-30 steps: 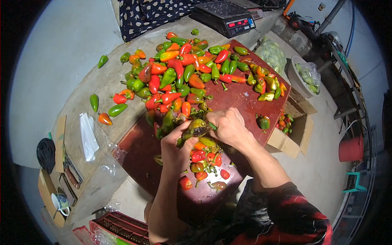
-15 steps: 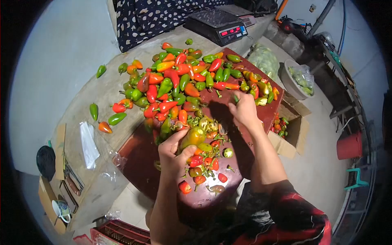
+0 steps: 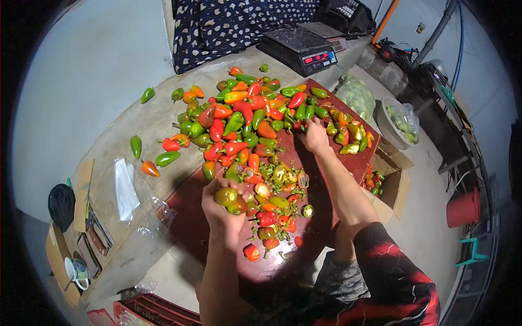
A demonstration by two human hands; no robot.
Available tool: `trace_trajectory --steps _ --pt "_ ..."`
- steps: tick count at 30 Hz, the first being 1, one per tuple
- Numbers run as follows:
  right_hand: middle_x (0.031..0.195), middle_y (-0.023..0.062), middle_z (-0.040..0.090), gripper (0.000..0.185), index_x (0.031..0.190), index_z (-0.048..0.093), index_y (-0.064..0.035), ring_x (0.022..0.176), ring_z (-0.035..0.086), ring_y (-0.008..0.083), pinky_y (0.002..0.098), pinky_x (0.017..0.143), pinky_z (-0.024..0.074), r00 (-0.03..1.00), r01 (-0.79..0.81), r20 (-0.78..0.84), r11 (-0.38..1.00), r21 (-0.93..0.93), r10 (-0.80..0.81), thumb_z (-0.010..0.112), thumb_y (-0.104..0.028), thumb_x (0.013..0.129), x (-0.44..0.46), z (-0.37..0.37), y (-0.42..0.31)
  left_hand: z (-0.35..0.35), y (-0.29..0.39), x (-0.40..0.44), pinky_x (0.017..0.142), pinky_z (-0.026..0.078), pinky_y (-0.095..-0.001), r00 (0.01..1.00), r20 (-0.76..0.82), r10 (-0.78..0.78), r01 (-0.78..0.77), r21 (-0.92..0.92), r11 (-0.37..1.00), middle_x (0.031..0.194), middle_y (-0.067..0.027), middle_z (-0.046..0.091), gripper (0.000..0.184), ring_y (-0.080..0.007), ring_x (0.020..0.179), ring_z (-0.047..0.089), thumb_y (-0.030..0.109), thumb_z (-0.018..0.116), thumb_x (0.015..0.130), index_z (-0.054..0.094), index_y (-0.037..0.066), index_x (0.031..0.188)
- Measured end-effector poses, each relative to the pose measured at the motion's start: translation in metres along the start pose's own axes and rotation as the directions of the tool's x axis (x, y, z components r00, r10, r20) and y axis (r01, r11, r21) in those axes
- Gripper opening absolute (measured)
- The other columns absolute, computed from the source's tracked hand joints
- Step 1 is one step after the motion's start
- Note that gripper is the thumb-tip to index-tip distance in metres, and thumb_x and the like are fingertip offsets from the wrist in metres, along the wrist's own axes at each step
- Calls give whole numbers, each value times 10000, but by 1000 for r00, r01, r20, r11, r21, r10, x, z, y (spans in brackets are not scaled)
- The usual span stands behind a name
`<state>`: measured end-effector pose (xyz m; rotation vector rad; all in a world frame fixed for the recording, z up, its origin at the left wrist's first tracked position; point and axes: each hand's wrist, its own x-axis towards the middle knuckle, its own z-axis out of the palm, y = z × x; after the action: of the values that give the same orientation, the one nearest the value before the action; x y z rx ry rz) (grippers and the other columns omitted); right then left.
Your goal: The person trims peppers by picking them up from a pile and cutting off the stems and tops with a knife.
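Observation:
My left hand is curled palm-up around two brownish-green peppers over the near part of the dark red tabletop. My right hand reaches to the near edge of a big heap of red, green and orange peppers. Its fingers are bent together, and what lies between them is too small to make out. Between the hands and in front of them lie cut pepper pieces, stems and green scraps. A cluster of pale-cut peppers sits right of my right hand.
A digital scale stands on the concrete ledge behind the heap. A cardboard box with peppers in it is on the floor at right, below a tub with bagged greens. White plastic bags and a mug are at left.
My right hand has moved away from me to the heap's edge. My left hand has turned palm-up and shifted slightly left and down, with peppers in it. The view has tilted a little.

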<state>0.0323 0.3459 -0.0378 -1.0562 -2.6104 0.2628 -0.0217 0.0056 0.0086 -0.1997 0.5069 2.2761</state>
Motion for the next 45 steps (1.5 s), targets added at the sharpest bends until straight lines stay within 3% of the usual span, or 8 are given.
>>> trace_trajectory --steps 8,11,15,19,23,27,29,45 --pt "1085 231 643 441 1137 598 -23 934 658 382 470 824 537 996 88 -38 990 107 -85 772 -163 757 -4 -10 18 -11 -18 2 693 503 -394 985 143 -95 88 53 995 808 -123 626 162 -254 716 597 136 562 864 534 89 1017" --pt "985 174 675 429 1074 629 -17 828 676 269 396 773 542 990 -134 91 938 320 110 799 -174 713 -32 -41 1 -1 -24 1 739 531 -371 996 60 -64 42 315 948 873 -145 656 268 -244 780 634 84 547 857 544 61 1124" --pt "867 82 673 446 1021 637 -5 808 637 142 324 749 530 989 12 90 681 733 -115 824 -181 656 -82 -76 -43 8 -37 -2 799 560 -375 997 38 -61 33 515 857 1051 -184 663 455 -248 952 661 56 566 928 464 57 1372" --pt "911 101 655 437 1034 645 -14 824 642 222 346 763 517 839 442 -51 623 646 -542 805 -109 639 -108 -94 -81 8 -39 0 859 529 -317 991 113 -66 -7 551 835 1039 -93 660 392 -167 999 637 107 657 925 543 28 1291" --pt "1069 177 639 479 1106 618 -2 1009 648 321 388 886 516 755 484 -13 544 685 -655 782 -96 666 -118 -96 -95 -14 -28 14 814 504 -262 985 171 -24 -109 724 681 1024 -54 661 310 -138 890 633 118 654 926 589 6 1209" --pt "950 173 651 373 1016 622 -4 892 663 314 386 806 535 794 519 -214 451 726 -570 773 -103 690 -117 -101 -98 0 -23 8 712 522 -311 993 92 -70 36 335 942 973 -111 654 337 -152 759 616 173 620 931 573 15 1226" --pt "773 149 626 256 902 601 -10 722 649 311 394 695 536 950 192 69 746 637 -303 753 -105 718 -119 -95 -91 -7 -21 12 660 518 -332 985 154 -74 23 310 950 989 -141 647 396 -159 730 601 231 610 929 553 20 1259" --pt "634 149 573 178 700 539 -49 603 619 363 459 534 490 817 571 -187 716 403 -546 705 -111 682 -135 -64 -102 0 -47 -9 698 495 -353 940 318 -121 90 111 990 1075 -161 622 415 -219 757 626 168 561 972 462 39 1354"
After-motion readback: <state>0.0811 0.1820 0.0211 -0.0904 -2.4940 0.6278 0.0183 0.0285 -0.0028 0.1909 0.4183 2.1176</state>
